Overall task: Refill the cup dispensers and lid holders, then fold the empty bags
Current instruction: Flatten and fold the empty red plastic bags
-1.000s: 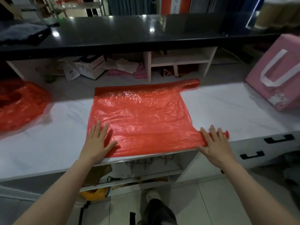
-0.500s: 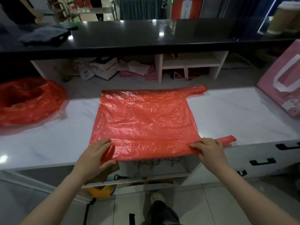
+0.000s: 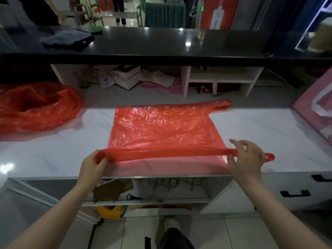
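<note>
A red plastic bag (image 3: 165,128) lies flat on the white counter (image 3: 260,133), one handle pointing to the far right. Its near edge is lifted off the counter and stretched taut between my hands. My left hand (image 3: 93,166) pinches the near left corner. My right hand (image 3: 246,157) pinches the near right side, and the second handle sticks out past it to the right. The far part of the bag still rests on the counter.
A second, crumpled red bag (image 3: 36,106) sits on the counter's left. A pink box (image 3: 316,105) leans at the right edge. A black upper counter (image 3: 161,44) runs across the back, with cluttered shelves beneath it. Open shelving lies under the counter's front edge.
Both hands went from pressing flat on the bag's near edge to pinching it, and have now lifted that edge off the counter and pulled it taut.
</note>
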The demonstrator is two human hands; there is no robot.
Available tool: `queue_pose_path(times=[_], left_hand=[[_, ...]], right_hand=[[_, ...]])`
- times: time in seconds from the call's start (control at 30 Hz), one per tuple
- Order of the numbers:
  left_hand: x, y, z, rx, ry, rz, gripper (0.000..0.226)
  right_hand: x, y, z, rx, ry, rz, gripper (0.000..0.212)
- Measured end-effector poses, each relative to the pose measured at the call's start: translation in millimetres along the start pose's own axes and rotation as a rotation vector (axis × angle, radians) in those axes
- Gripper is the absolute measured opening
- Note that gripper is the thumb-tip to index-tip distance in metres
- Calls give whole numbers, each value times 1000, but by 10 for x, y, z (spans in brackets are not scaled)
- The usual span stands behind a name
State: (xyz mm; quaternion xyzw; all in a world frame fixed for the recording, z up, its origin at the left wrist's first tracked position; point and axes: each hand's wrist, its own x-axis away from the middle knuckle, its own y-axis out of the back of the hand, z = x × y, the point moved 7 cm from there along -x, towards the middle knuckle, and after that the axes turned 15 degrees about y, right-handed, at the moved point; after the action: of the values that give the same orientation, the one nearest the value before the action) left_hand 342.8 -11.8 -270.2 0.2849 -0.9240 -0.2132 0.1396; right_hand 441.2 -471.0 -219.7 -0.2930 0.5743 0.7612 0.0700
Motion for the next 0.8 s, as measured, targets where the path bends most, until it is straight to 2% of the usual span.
queue_pose_path(times=[0.07,0.1,0.13,0.17,0.2,0.27,0.33,0.37,0.47,0.5,0.57,0.67,0.73,0.8], left_hand=[[-57,28,-55,96,70,-60,16],[-95,44,-49,143,107,-78,15],[-128,50,-39,192,142,-81,14],[-163,55,-23,231,166,-75,15],[-191,59,-17,255,178,-64,16],[-247,72,-4,282,186,-38,17],[-309,100,26,323,204,-6,16],[-332,117,34,344,214,13,16],[-426,172,-3,366,217,75,16],[-460,197,-26,369,211,79,16],[-513,256,-95,352,182,58,16],[-574,335,-207,290,149,-29,21],[-612,404,-295,227,133,-128,23],[-651,454,-404,137,117,-198,29]], right_hand=[[59,188,178,-16,169,-227,25],[126,185,307,-61,308,-247,22],[198,105,418,-121,415,-179,23],[256,-38,461,-173,441,-49,25],[286,-212,423,-207,365,99,25],[308,-492,190,-303,31,264,34],[267,-636,-9,-564,-374,260,55],[209,-672,-50,-663,-476,252,63],[-90,-647,-57,-740,-390,246,98],[-185,-624,-29,-787,-343,233,99],[-337,-593,3,-913,-338,209,85],[-513,-608,-30,-924,-379,249,40],[-558,-683,-54,-927,-430,350,30],[-619,-698,-53,-1041,-467,310,21]])
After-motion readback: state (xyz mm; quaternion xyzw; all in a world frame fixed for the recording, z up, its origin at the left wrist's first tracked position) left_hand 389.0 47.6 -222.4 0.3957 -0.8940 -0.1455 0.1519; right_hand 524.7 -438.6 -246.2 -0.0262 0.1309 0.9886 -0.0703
